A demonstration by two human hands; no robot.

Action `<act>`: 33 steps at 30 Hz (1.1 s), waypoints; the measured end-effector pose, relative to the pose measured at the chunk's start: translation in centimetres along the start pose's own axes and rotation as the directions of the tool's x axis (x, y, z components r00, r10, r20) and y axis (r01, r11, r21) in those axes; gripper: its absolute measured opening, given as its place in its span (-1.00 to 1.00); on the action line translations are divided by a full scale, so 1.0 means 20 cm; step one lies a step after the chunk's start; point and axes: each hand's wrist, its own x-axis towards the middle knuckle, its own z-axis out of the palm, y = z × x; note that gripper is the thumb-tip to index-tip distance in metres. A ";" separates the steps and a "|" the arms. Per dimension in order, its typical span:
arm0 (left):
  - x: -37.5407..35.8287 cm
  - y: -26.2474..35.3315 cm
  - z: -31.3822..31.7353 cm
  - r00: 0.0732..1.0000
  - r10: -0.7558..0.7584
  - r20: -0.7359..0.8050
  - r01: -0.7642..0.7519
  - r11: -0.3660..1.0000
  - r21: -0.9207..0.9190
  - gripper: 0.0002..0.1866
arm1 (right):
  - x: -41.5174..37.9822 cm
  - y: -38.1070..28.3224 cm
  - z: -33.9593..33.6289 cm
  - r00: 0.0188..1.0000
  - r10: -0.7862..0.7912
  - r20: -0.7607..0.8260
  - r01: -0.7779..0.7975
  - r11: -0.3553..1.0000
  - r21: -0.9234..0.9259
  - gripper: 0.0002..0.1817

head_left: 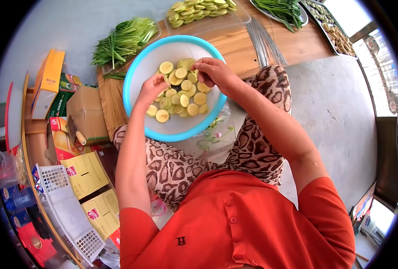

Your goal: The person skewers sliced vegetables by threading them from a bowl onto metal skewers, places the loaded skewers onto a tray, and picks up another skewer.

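A white basin with a blue rim point(176, 136) stands in front of me, holding many round zucchini slices point(184, 100) with pale yellow flesh and green skin. Over its left side, my left hand point(151, 91) pinches one zucchini slice point(166, 80) between thumb and fingertips. My right hand point(213, 73) is above the basin's right side, its fingers closed in a pinch close to the slices. What sits between those fingers is too small to make out. The two hands are apart.
On the wooden table point(235, 47) lie thin metal skewers point(265, 42), a tray of zucchini slices point(201, 11), green chives point(126, 40), more greens point(279, 8) on a plate and a tray of skewered food point(335, 33). Boxes point(89, 112) and a white basket point(69, 206) stand at left.
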 end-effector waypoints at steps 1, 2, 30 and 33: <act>-0.03 0.04 -0.03 0.999 0.014 -0.033 -0.027 0.902 -0.431 -0.60 | -0.02 -0.01 0.02 1.000 -0.008 0.019 0.009 0.999 -0.035 -0.77; -0.06 0.09 -0.06 0.999 0.013 -0.053 -0.034 0.902 -0.431 -0.60 | -0.04 -0.01 0.04 0.999 -0.017 0.041 0.019 0.997 -0.071 -0.75; -0.03 -0.04 -0.04 0.984 -0.052 -0.169 -0.174 -0.106 -0.979 -0.32 | -0.19 0.08 0.30 0.934 0.174 0.311 -0.122 0.976 -0.179 -0.73; -0.04 -0.03 -0.03 0.985 -0.054 -0.165 -0.171 -0.118 -0.978 -0.32 | -0.19 0.08 0.30 0.934 0.167 0.316 -0.114 0.977 -0.180 -0.73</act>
